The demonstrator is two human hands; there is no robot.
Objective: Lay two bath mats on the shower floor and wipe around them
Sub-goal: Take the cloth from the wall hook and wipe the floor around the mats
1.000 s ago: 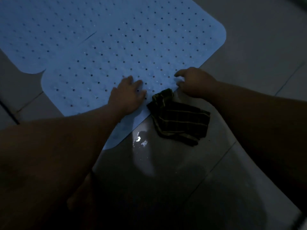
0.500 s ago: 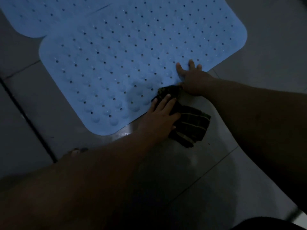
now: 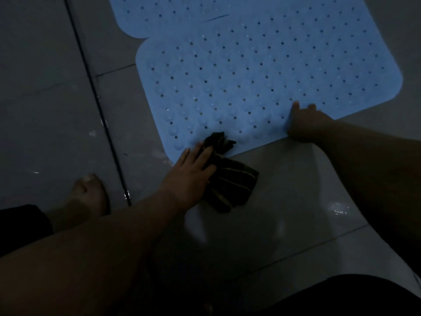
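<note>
Dark fabric covers the knees at the bottom corners of the view, and a bare foot (image 3: 90, 192) stands on the grey tiled floor (image 3: 284, 201), well left of the left fingers. Both forearms reach forward over the tiles, which are wet and shiny under them. The left hand (image 3: 189, 174) lies flat, palm down, on the left part of a dark striped cloth (image 3: 227, 179); its fingers (image 3: 206, 153) are straight, slightly spread, and press the cloth to the floor rather than gripping it. The cloth bunches just beyond those fingertips, and that bunched end overlaps the near edge of the front mat (image 3: 262, 76). To the right, apart from the cloth, the right hand (image 3: 307, 126) sits on the same near edge; its fingers (image 3: 296, 107) lie on top of the mat, loosely together, and whether any curl under the edge cannot be told. Light blue and dotted with holes, this mat lies flat on the tiles beyond both hands. Farther off, a second mat (image 3: 159, 17) of the same blue lies under its far edge.
</note>
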